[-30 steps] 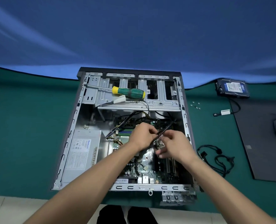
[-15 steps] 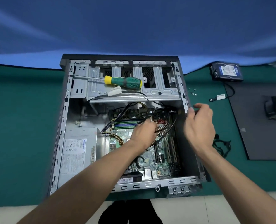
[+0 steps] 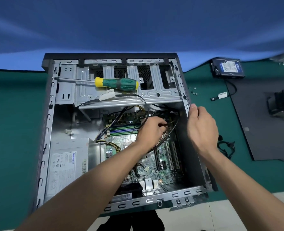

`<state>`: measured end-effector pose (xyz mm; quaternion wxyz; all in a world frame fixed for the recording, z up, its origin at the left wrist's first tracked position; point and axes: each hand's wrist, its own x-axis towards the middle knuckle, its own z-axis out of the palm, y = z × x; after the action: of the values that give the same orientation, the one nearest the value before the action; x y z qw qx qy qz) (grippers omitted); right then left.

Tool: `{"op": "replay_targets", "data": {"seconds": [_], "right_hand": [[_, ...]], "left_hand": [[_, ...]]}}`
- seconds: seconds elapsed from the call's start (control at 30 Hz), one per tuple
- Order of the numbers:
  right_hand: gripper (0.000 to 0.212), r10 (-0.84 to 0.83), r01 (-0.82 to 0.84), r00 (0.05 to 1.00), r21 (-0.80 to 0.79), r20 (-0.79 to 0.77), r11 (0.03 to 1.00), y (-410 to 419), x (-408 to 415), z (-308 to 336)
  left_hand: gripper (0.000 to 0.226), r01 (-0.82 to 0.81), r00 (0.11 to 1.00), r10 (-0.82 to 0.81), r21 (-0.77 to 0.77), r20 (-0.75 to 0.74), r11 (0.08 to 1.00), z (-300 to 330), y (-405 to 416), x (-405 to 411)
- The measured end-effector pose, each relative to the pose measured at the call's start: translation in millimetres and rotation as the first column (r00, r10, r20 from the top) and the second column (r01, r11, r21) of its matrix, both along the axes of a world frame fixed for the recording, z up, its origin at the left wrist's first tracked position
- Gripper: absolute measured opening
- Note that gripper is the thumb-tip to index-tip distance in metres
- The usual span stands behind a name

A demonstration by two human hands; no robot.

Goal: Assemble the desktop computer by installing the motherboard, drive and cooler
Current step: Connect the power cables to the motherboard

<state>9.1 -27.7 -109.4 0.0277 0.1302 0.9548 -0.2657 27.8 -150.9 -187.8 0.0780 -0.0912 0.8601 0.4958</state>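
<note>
The open computer case (image 3: 46,130) lies on its side on the green mat. Inside it sits the green motherboard (image 3: 156,174). My left hand (image 3: 152,130) is over the board's upper part, its fingers pinching a black cable (image 3: 168,140) that loops across the board. My right hand (image 3: 202,129) grips the case's right wall near its top rim. The hard drive (image 3: 228,68) lies outside the case at the far right, with a cable leading from it. The black cooler (image 3: 283,104) stands on a dark panel at the right edge.
A green and yellow screwdriver (image 3: 116,83) rests on the drive cage (image 3: 154,95). The power supply (image 3: 68,165) fills the case's lower left. Small screws (image 3: 193,90) and a black cable bundle (image 3: 226,146) lie on the mat right of the case. The dark side panel (image 3: 262,130) is at right.
My right hand left the cable over the board, moved right and took hold of the case's right wall. My left hand stays on the black cable. The view has shifted closer.
</note>
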Motion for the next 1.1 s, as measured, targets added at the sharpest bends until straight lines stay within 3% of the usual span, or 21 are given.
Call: {"op": "replay_targets", "data": {"seconds": [0.1, 0.23, 0.37, 0.47, 0.67, 0.87, 1.03, 1.1], "right_hand": [[0.041, 0.009, -0.009, 1.0, -0.001, -0.013, 1.0, 0.7, 0.5, -0.1], [0.042, 0.01, -0.01, 1.0, -0.003, -0.016, 1.0, 1.2, 0.4, -1.1], [0.042, 0.011, -0.012, 1.0, -0.015, -0.024, 1.0, 0.9, -0.5, -1.2], [0.042, 0.009, -0.009, 0.999, -0.01, -0.031, 1.0, 1.1, -0.3, -1.7], [0.043, 0.003, -0.003, 0.999, -0.006, -0.032, 1.0, 0.2, -0.2, -0.7], [0.042, 0.007, -0.007, 0.999, -0.004, -0.038, 1.0, -0.6, 0.2, -0.3], [0.043, 0.011, -0.011, 0.999, 0.005, -0.031, 1.0, 0.1, -0.4, -1.0], [0.043, 0.013, -0.013, 0.999, -0.003, -0.036, 1.0, 0.8, 0.3, -2.2]], "left_hand": [[0.019, 0.176, 0.974, -0.194, -0.148, -0.114, 0.973, 0.8, 1.2, -4.1], [0.01, 0.372, 0.87, -0.466, -0.408, -0.16, 0.834, 5.0, 3.3, -7.6], [0.031, 0.417, 0.837, -0.525, -0.437, -0.157, 0.797, 11.8, -1.4, -3.5], [0.036, 0.392, 0.873, -0.465, -0.356, -0.148, 0.849, 17.3, -2.3, -4.3], [0.029, 0.341, 0.94, -0.338, -0.075, 0.044, 0.937, 28.8, 20.5, -15.0], [0.029, -0.054, 0.975, 0.032, 0.093, 0.218, 0.994, 16.6, 18.6, -15.4], [0.032, -0.202, 0.937, 0.169, 0.077, 0.306, 0.976, 24.3, 34.5, -39.0], [0.025, -0.273, 0.921, 0.204, 0.176, 0.333, 0.946, 21.0, 35.4, -38.8]]}}
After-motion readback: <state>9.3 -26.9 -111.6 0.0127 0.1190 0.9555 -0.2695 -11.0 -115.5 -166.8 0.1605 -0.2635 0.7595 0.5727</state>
